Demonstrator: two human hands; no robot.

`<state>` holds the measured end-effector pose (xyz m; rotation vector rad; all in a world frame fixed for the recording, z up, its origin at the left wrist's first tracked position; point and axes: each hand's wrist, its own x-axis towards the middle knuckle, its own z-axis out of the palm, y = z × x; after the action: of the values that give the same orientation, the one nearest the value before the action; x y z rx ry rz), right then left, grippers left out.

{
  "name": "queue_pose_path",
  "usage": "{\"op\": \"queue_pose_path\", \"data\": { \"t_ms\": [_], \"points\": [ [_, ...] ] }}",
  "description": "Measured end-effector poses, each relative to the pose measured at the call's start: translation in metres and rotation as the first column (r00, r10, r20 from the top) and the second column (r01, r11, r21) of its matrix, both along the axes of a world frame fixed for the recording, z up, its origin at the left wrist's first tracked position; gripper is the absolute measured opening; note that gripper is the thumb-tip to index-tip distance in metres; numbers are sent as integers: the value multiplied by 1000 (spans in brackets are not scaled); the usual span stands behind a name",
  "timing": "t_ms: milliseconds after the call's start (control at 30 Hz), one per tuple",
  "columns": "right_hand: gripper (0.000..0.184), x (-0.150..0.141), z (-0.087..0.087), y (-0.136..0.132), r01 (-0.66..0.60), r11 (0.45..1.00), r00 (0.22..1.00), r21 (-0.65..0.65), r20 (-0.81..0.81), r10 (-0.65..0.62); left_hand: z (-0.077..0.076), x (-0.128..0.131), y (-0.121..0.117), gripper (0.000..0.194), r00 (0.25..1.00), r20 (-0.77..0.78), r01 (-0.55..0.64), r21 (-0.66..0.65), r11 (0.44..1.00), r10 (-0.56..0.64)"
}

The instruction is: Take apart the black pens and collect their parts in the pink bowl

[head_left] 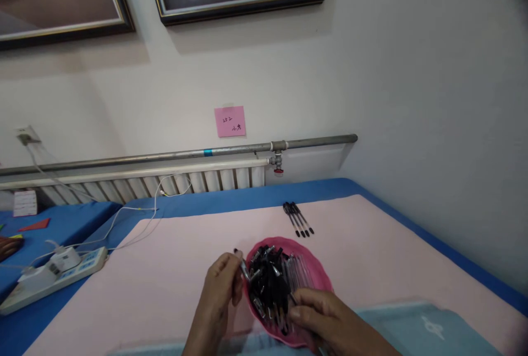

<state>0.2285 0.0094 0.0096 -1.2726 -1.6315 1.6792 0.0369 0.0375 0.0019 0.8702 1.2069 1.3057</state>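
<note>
A pink scalloped bowl (319, 268) is heaped with black pen caps and small pen parts (268, 273). Clear pen barrels (297, 272) lie along its right side. At the bowl's left rim, my left hand (223, 279) pinches a slim clear-and-black pen part (244, 269). My right hand (319, 312) is closed over the lower right rim. A thin pen part seems to run through its fingers, mostly hidden; its exact kind cannot be made out. Beyond the bowl, several assembled black-capped pens (297, 219) lie side by side.
A pale pink sheet (177, 262) covers the blue table (231, 200). Light blue cloth (404, 320) lies along the near edge. At left sits a power strip (88, 262) with plugged chargers and a white cable (154, 207). A radiator (212, 180) and pipe run along the wall.
</note>
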Motion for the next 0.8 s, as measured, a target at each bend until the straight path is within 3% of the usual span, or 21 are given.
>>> {"op": "queue_pose_path", "data": {
  "t_ms": [133,233,367,567,667,800],
  "points": [
    [25,1,-6,2,53,999,996,3,-69,-52,-3,9,-3,41,988,-116,101,-27,994,-104],
    [21,-3,-9,0,45,998,995,-53,-84,-49,-3,18,-9,44,970,59,238,-54,970,-235],
    [19,-8,-9,-4,-30,992,987,-120,-161,10,-2,24,-15,38,863,336,429,-93,899,-377],
    [32,-5,1,-7,-103,971,950,-218,-309,31,-5,19,-14,23,852,383,385,6,923,-358],
    [24,-5,0,-7,-115,954,936,-277,-352,11,-5,18,-14,22,861,372,365,23,931,-347],
    [16,-8,-8,-6,-32,975,958,-219,-283,-32,-4,21,-15,23,887,335,331,19,943,-318]
  ]
}}
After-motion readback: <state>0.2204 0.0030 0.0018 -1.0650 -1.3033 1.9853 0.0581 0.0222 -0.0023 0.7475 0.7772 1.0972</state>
